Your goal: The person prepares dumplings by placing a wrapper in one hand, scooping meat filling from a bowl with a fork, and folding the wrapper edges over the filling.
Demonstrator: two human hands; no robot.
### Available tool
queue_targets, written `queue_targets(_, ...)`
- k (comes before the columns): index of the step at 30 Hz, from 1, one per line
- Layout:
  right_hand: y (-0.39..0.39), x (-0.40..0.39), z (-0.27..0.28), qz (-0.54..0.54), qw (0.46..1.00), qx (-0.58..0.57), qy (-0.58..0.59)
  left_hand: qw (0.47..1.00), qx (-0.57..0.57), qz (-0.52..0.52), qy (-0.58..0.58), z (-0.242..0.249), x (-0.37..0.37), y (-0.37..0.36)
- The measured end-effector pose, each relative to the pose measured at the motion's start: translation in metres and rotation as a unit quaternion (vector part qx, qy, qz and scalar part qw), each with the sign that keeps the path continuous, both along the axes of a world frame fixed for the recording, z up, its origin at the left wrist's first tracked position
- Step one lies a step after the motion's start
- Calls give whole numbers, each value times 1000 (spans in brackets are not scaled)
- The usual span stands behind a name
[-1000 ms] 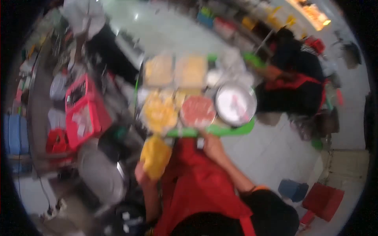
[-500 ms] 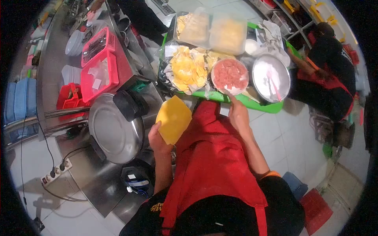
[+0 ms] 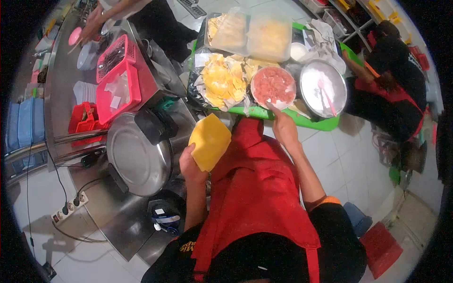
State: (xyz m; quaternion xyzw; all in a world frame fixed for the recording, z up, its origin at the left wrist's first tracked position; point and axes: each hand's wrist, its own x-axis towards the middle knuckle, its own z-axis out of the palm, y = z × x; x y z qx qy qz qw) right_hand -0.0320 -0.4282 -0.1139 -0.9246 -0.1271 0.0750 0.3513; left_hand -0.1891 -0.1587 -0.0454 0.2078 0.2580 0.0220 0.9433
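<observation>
My left hand (image 3: 191,166) grips a small stack of square yellow wonton wrappers (image 3: 210,142) by the lower left edge, fanned out over my apron. At the near rim of a bowl of pink minced filling (image 3: 273,85) is my right hand (image 3: 285,127), its fingers closed and pointing into the bowl. What those fingers hold, if anything, is too small to make out. Left of the bowl lies a heap of folded yellow dumplings (image 3: 222,81). To its right stands a metal bowl (image 3: 343,96) with white contents and a pink-handled utensil (image 3: 328,101).
Clear plastic tubs (image 3: 270,40) stand at the back of the green tray (image 3: 323,124). A round steel lid (image 3: 138,153) and pink baskets (image 3: 134,89) are on the left. One person (image 3: 394,75) works at the right; another person's hands (image 3: 94,21) reach in at upper left.
My right fingertips stay at the bowl's near rim, and my left hand keeps the wrappers. Another person's arms have come in at the upper left with a pink item.
</observation>
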Motion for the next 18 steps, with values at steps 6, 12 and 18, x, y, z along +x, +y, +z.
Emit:
queue_targets(6,1,8,8,18,999,-2,37,998,65,-7,4,-8,0,-2)
queue_targets(12,-8,3,16,20,994,-47,95,989,-108,-27,-96,-10,-1,2)
queue_targets(18,-45,29,15,-39,935,175,306,978,-193,-36,-76,-10,13,0)
